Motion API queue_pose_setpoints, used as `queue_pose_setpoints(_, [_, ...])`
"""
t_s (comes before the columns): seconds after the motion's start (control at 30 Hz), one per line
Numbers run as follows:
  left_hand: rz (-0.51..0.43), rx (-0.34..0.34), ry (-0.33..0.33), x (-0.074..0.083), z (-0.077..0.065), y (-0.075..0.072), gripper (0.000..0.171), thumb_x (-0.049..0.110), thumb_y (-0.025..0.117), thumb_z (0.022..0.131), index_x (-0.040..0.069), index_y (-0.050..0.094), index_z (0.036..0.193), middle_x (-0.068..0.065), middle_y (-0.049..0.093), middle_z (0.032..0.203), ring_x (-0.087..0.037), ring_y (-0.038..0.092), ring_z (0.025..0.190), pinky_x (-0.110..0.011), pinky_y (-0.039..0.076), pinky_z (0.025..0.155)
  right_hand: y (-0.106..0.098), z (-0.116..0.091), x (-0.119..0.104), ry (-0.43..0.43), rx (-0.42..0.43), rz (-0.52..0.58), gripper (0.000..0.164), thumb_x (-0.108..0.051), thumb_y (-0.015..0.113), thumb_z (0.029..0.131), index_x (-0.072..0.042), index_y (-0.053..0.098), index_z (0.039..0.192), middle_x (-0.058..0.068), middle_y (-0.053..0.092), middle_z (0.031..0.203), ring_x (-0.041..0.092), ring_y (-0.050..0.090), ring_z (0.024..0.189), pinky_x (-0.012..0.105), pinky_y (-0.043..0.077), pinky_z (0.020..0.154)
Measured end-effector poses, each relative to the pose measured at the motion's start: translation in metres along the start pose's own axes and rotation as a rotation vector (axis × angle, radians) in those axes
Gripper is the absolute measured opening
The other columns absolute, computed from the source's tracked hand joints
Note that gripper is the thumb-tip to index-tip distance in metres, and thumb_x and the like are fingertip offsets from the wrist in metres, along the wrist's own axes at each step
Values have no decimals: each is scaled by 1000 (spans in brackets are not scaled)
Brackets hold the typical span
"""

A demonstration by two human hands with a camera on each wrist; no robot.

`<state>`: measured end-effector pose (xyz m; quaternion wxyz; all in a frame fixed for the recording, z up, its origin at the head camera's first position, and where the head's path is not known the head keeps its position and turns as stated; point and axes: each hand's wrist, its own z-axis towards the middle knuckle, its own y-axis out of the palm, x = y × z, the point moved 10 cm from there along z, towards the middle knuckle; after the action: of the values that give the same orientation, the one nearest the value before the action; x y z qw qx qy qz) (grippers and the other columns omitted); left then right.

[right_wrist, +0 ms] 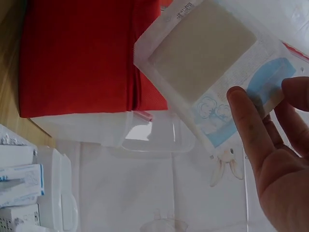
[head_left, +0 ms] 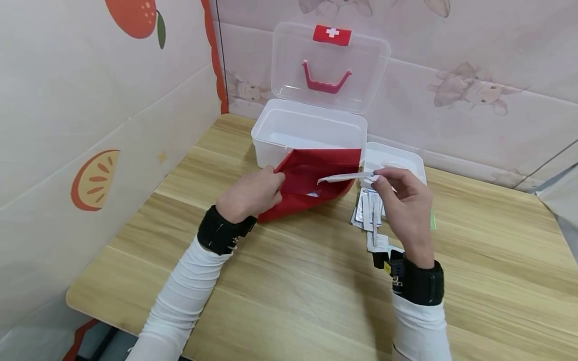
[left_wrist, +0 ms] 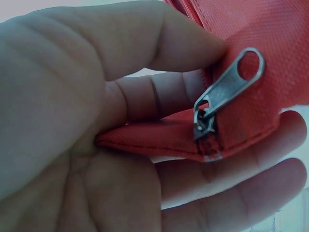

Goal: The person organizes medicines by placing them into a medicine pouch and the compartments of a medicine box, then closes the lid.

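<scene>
A red zippered pouch [head_left: 295,204] is held with its mouth agape in front of the clear box. My left hand [head_left: 250,194] grips its left corner. In the left wrist view, thumb and fingers pinch the fabric beside a metal zipper pull [left_wrist: 229,87]. My right hand [head_left: 406,210] pinches one end of a flat gauze packet [right_wrist: 207,53], white with blue print, between thumb and fingers. Seen from the head, the packet's far end is over the pouch opening. Something small and whitish [head_left: 312,194] shows inside the pouch; its kind is unclear.
Behind the pouch stands a clear first-aid box [head_left: 266,145], its lid [head_left: 289,60] raised against the wall. A white tray [head_left: 417,163] sits to its right. Several flat packets [head_left: 365,213] and tweezers [head_left: 375,220] lie by the right hand on the wooden table [head_left: 289,291].
</scene>
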<state>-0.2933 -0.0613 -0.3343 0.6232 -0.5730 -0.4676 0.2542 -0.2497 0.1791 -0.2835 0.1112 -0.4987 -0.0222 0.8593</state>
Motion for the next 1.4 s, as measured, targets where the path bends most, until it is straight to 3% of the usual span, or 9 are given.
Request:
queue_pose_setpoints(0.17, [-1, 4, 3, -1, 0, 0, 11, 7, 57, 92, 0, 61, 100, -14, 56, 92, -22, 58, 70, -26, 51, 61, 15, 1, 10, 34, -47, -57, 18, 1, 58, 97, 9, 64, 111, 4, 64, 107, 11, 66, 96, 18, 53, 86])
queue_pose_setpoints(0.47, [-1, 1, 7, 0, 0, -2, 9, 7, 57, 93, 1, 61, 98, -14, 57, 91, -22, 58, 71, -26, 50, 61, 40, 3, 25, 61, -99, -123, 19, -7, 58, 99, 5, 65, 112, 12, 65, 110, 10, 65, 101, 16, 52, 85])
queue_pose_setpoints(0.67, [-17, -6, -2, -2, 0, -1, 10, 8, 57, 93, 1, 61, 99, -13, 57, 92, -22, 58, 72, -26, 51, 62, 51, 4, 31, 67, -98, -104, 17, -8, 59, 98, 5, 66, 107, 14, 66, 98, 10, 64, 87, 16, 50, 75])
queue_pose_setpoints(0.83, [-14, -4, 1, -3, 0, -1, 9, 8, 56, 93, 1, 60, 98, -13, 56, 91, -22, 58, 71, -26, 50, 61, 57, 7, 32, 71, -100, -99, 18, -11, 60, 98, 4, 66, 107, 13, 66, 99, 11, 65, 87, 17, 53, 81])
queue_pose_setpoints(1.1, [-26, -12, -12, -3, 0, -2, 10, 7, 57, 93, 1, 60, 99, -13, 57, 92, -22, 59, 72, -26, 51, 62, 64, 13, 39, 104, -112, -14, 18, -8, 59, 99, 7, 63, 109, 14, 63, 102, 32, 67, 93, 21, 56, 80])
queue_pose_setpoints(1.4, [-27, -18, -25, -2, 1, 0, 13, 8, 57, 93, 0, 61, 103, -14, 57, 94, -22, 59, 74, -26, 52, 62, 72, 16, 52, 152, -98, -1, 18, -5, 57, 99, 7, 60, 112, 17, 63, 108, 26, 67, 95, 24, 57, 79])
